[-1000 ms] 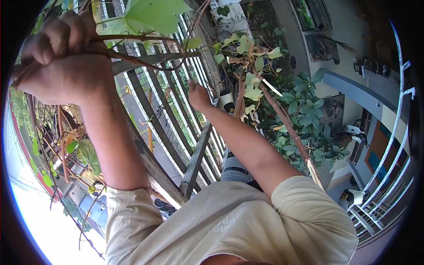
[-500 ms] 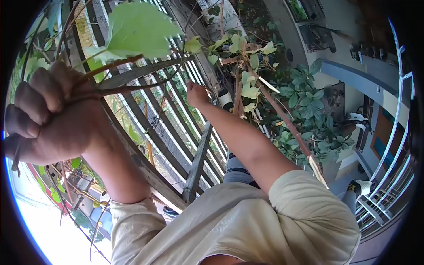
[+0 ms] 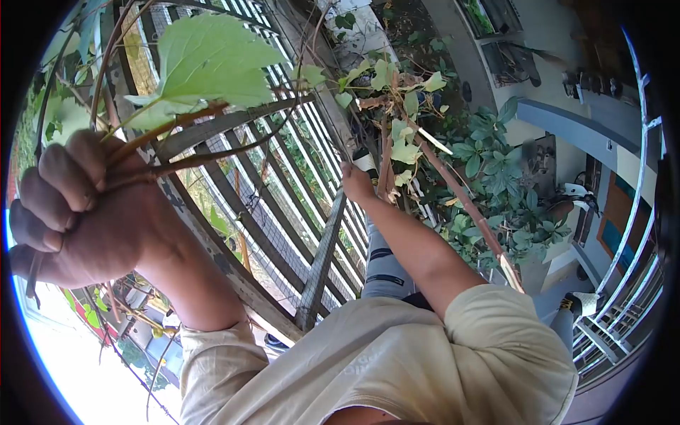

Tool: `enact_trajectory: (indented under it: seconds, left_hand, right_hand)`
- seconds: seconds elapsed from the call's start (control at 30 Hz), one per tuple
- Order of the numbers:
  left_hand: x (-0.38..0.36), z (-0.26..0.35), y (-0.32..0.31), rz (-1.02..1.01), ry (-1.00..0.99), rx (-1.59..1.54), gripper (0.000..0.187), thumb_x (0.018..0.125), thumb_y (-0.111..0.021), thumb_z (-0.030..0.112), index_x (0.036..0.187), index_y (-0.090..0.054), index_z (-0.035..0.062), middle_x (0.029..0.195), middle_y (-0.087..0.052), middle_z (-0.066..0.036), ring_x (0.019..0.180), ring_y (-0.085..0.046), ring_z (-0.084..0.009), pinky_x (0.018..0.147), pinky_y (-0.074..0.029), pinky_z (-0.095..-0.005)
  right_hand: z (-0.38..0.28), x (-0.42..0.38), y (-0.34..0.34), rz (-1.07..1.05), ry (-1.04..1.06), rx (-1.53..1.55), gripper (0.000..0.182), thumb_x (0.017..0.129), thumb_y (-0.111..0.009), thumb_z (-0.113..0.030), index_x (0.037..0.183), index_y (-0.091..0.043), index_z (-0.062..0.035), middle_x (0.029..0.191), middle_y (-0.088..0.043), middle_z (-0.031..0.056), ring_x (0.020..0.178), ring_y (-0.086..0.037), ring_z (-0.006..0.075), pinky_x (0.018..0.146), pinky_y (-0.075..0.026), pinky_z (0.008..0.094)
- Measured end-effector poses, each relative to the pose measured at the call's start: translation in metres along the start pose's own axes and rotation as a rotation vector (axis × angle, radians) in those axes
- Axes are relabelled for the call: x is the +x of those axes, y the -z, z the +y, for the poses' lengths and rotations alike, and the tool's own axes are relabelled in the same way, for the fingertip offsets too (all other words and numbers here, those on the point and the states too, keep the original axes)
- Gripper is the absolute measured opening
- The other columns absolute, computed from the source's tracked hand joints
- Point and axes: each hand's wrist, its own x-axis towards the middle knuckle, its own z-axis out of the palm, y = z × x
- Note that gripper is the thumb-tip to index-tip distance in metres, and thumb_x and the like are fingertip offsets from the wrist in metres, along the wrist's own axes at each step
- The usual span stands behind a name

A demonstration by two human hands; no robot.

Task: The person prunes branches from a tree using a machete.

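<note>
The left hand (image 3: 78,212) is fisted tight around a bundle of thin reddish-brown vine stems (image 3: 177,138), which run up from the knuckles to a broad green leaf (image 3: 212,60). The right hand (image 3: 356,183), well apart, appears closed on a woody stem against the slatted wooden trellis (image 3: 283,191). I judge a steady, even pull works best, with the right hand freeing tangles first.

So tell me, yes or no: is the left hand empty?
No, the left hand is fisted around a bundle of brown vine stems that lead up to a big green leaf.
</note>
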Motion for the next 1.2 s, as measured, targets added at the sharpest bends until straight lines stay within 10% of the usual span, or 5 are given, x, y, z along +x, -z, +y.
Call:
enact_trajectory:
  seconds: [0.3,0.43,0.6,0.7,1.2]
  left_hand:
    - [0.0,-0.009,0.0,-0.025,-0.013,0.022,0.049,0.102,-0.048,0.046,0.06,-0.039,0.0221,0.053,-0.033,0.007,0.047,-0.027,-0.0085,0.049,-0.022,-0.027]
    - [-0.005,-0.019,-0.002,0.049,-0.072,0.182,0.051,0.103,-0.045,0.049,0.061,-0.039,0.0204,0.055,-0.033,0.005,0.049,-0.03,-0.0108,0.049,-0.025,-0.0281]
    - [0.006,-0.037,-0.011,0.079,0.031,0.294,0.079,0.105,-0.01,0.075,0.063,-0.04,0.0159,0.054,-0.029,0.003,0.046,-0.028,-0.0112,0.04,-0.023,-0.0276]
    - [0.006,-0.034,-0.026,0.173,0.209,0.53,0.077,0.108,-0.008,0.071,0.064,-0.04,0.0158,0.055,-0.031,0.003,0.047,-0.023,-0.0103,0.038,-0.015,-0.0271]
    - [0.015,-0.037,0.008,0.251,0.058,0.104,0.069,0.111,-0.032,0.064,0.066,-0.032,0.0122,0.06,-0.028,0.0,0.054,-0.022,-0.0145,0.051,-0.017,-0.0307]
  right_hand:
    - [-0.041,-0.042,0.002,-0.316,-0.344,0.141,0.077,0.111,-0.028,-0.057,0.1,-0.066,0.0093,0.094,-0.07,0.0354,0.096,-0.069,0.0491,0.092,-0.05,0.0573]
    - [-0.015,-0.082,-0.003,-0.217,-0.142,0.031,0.08,0.11,-0.03,-0.058,0.098,-0.072,0.0088,0.095,-0.071,0.0364,0.098,-0.068,0.0537,0.09,-0.052,0.0602]
    - [-0.022,-0.109,0.034,-0.285,-0.102,0.025,0.079,0.11,-0.031,-0.058,0.102,-0.072,0.0087,0.096,-0.071,0.0357,0.1,-0.068,0.052,0.091,-0.051,0.0583]
    - [-0.006,-0.119,0.054,-0.19,-0.192,0.17,0.069,0.109,-0.039,-0.063,0.095,-0.066,-0.0006,0.066,-0.059,0.0074,0.051,-0.06,0.0207,0.049,-0.049,0.0404]
    - [-0.016,-0.208,0.163,-0.282,-0.293,0.149,0.068,0.108,-0.039,-0.063,0.098,-0.063,-0.0005,0.064,-0.058,0.0061,0.047,-0.058,0.0208,0.044,-0.046,0.0377]
